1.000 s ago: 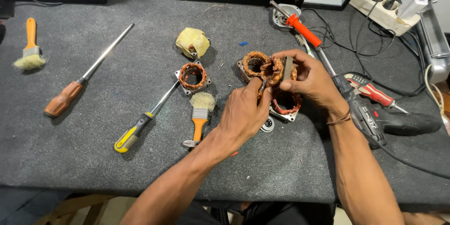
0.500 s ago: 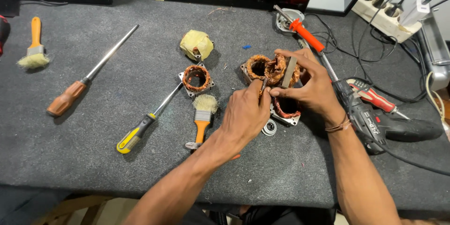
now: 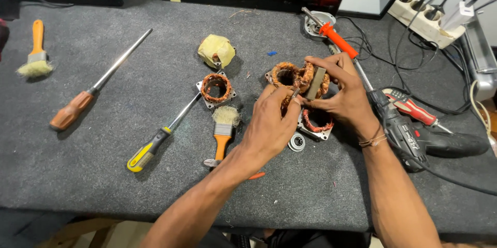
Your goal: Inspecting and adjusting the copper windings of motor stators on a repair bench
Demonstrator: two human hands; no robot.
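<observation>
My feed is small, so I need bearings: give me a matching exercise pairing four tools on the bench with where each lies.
Things:
1. Yellow-handled screwdriver
2. Black drill
3. Orange-handled brush
4. Yellow taped bundle

Places:
A. far left edge of the mat
B. right of the right hand
C. behind the square-framed coil
D. left of the left hand, lying slantwise

Pairs: 1-D, 2-B, 3-A, 4-C

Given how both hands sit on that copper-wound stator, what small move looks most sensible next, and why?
Probably ease the left hand's fingertips further along the winding. The right hand holds the stator tilted off the table, and the left fingers pinch something thin at its edge, too small to identify.
</observation>
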